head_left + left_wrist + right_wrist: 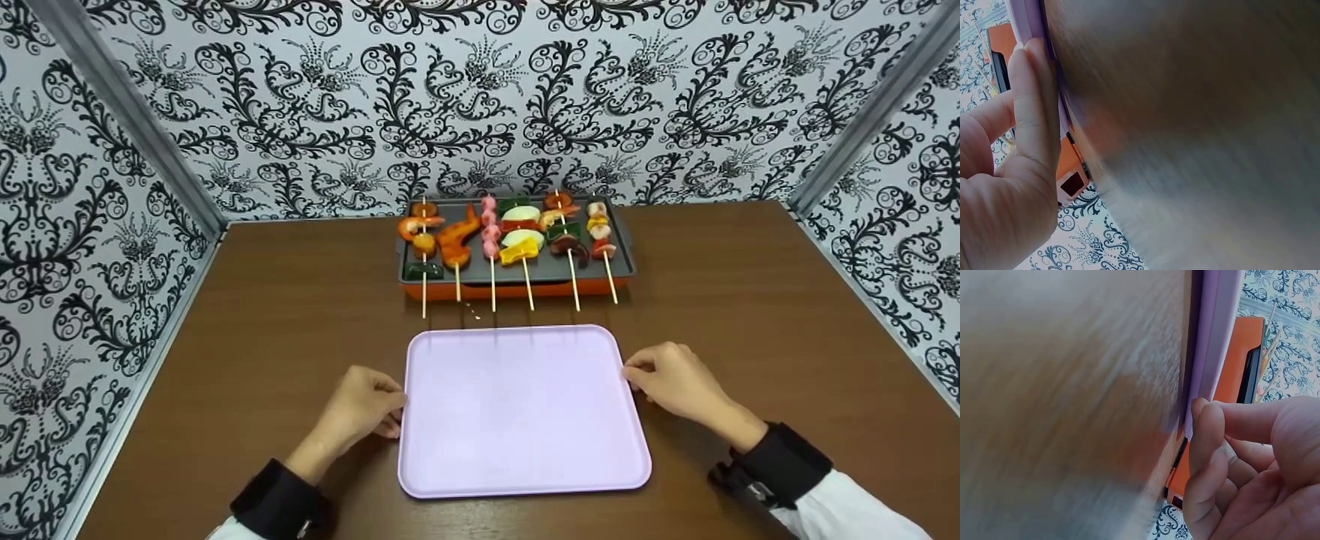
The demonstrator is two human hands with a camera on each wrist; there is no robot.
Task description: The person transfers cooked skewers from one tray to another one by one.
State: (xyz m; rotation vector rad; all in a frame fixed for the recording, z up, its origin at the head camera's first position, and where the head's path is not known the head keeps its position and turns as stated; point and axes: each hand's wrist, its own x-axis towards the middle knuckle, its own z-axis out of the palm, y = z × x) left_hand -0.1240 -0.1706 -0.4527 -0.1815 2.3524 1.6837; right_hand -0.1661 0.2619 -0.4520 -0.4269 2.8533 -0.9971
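A pale purple tray (523, 409) lies flat on the brown table in the head view, with nothing on it. On its left edge, my left hand (361, 403) pinches the rim between thumb and fingers. My right hand (679, 381) pinches the opposite rim, a little higher up the side. In the left wrist view the fingers (1033, 107) meet the tray's rim (1026, 19). The right wrist view shows thumb and index fingertip together at the tray's edge (1216, 337), the other fingers curled.
Behind the tray stands an orange grill (517, 289) with a dark plate. Several food skewers lie across it, among them a pink-ball skewer (490, 229), their sticks overhanging the front. Black-and-white patterned walls (480, 97) enclose the brown table (300, 300) at the back and sides.
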